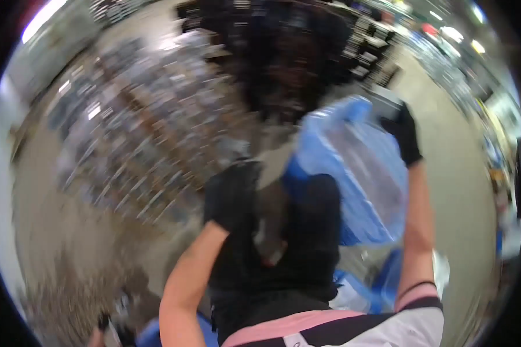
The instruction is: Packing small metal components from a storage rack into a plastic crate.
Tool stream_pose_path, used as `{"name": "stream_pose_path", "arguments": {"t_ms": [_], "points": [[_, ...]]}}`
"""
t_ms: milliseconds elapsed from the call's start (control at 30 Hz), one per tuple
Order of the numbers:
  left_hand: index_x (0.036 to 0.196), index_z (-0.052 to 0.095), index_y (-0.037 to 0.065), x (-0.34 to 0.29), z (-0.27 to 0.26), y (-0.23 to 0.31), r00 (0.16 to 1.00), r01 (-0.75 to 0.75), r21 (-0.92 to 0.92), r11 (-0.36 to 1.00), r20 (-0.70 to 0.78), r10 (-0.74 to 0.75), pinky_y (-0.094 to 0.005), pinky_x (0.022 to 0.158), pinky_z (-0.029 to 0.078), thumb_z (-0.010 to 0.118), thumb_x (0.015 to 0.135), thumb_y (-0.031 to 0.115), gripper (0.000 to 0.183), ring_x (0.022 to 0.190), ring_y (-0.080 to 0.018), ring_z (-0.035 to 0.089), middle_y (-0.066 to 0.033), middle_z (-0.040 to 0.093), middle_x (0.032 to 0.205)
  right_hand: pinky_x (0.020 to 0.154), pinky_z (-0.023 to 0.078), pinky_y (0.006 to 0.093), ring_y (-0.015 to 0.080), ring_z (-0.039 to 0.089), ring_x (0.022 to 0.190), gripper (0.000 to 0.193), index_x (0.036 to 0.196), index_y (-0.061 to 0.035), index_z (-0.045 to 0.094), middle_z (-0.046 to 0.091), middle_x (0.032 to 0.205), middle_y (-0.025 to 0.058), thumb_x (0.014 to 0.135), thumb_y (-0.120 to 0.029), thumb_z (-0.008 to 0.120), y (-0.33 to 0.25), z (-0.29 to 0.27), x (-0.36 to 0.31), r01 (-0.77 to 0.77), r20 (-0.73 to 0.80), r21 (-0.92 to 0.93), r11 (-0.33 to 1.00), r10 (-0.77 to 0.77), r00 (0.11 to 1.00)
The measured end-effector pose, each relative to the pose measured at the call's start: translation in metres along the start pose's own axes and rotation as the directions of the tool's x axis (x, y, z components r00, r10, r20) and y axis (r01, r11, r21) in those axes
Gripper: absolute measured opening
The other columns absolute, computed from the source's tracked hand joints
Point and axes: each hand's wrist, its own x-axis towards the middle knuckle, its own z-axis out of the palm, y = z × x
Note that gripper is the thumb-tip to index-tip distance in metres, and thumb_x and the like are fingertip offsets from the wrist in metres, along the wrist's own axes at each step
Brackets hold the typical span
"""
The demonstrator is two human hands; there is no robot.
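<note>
Head view, heavily motion-blurred. Both hands wear black gloves, bare forearms rising from the lower edge. The right hand (404, 134) is raised high at upper right, gripping the top edge of a large blue plastic bag (362, 173); fingers appear curled over the bag's rim, though blur hides exactly how they close. The bag is translucent at its middle, deeper blue along its edges. Its long axis runs on a diagonal, from the top corner under the right hand's fingers down toward the lower centre of the picture, the lower end near the person's torso. The bag hangs below and to the left of the right hand's fingers, between the two arms. The left hand (233, 194) sits lower, centre-left, closed on a black garment or cloth (307, 231) that drapes down in front of the bag's lower left part; fingers look bunched together on the fabric, detail uncertain. More blue plastic (382, 283) shows lower down, beside the right forearm. Behind, a pale floor (463, 191) and store shelving (133, 144) full of small goods, all smeared.
</note>
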Motion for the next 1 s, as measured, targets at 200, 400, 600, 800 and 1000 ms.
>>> {"name": "stream_pose_path", "arguments": {"t_ms": [200,400,600,800,1000], "points": [[0.105,0.07,0.003,0.046,0.081,0.011,0.986,-0.095,-0.144,0.985,0.122,0.113,-0.046,0.084,0.051,0.064,0.091,0.018,0.021,0.098,-0.0379,0.065,-0.0179,0.069,0.103,0.087,0.052,0.0428,0.0362,0.063,0.096,0.059,0.118,-0.0023,0.059,0.067,0.103,0.0203,0.073,-0.032,0.082,0.052,-0.054,-0.026,-0.074,-0.048,-0.65,0.756,0.056,0.997],[0.106,0.069,0.006,0.044,0.107,0.003,0.933,-0.265,-0.029,0.964,0.245,0.264,-0.0474,0.075,0.05,0.067,0.09,0.018,0.02,0.086,-0.0366,0.064,-0.0168,0.068,0.096,0.087,0.052,0.0475,0.0412,0.063,0.099,0.061,0.126,-0.006,0.058,0.064,0.109,0.0218,0.074,-0.029,0.079,0.139,0.001,-0.024,-0.006,0.232,-0.777,0.63,0.295,0.927],[0.102,0.07,0.005,0.051,0.109,0.007,0.948,-0.189,-0.017,0.982,0.256,0.188,-0.0477,0.077,0.051,0.066,0.091,0.02,0.019,0.089,-0.0384,0.066,-0.0182,0.07,0.097,0.083,0.053,0.0509,0.0399,0.064,0.098,0.063,0.134,-0.0164,0.054,0.064,0.108,0.0193,0.076,-0.032,0.072,0.191,0.052,-0.005,-0.109,0.053,-0.885,0.453,0.33,0.943],[0.102,0.069,0.005,0.06,0.111,0.001,0.943,-0.185,-0.09,0.979,0.265,0.203,-0.0473,0.076,0.051,0.068,0.09,0.021,0.02,0.087,-0.0376,0.066,-0.0173,0.069,0.093,0.094,0.045,0.0593,0.0415,0.054,0.12,0.071,0.146,-0.0274,0.044,0.055,0.131,0.0203,0.08,-0.036,0.069,0.216,0.064,-0.013,-0.088,0.029,-0.931,0.354,0.311,0.95],[0.106,0.069,0.006,0.054,0.12,-0.009,0.919,-0.165,-0.051,0.985,0.356,0.172,-0.0477,0.071,0.05,0.072,0.086,0.025,0.027,0.081,-0.0357,0.065,-0.0158,0.068,0.092,0.11,0.024,0.072,0.0484,0.026,0.145,0.082,0.157,-0.0368,0.026,0.026,0.162,0.0184,0.085,-0.038,0.065,0.222,0.073,-0.016,-0.188,-0.022,-0.935,0.3,0.48,0.877]]}}
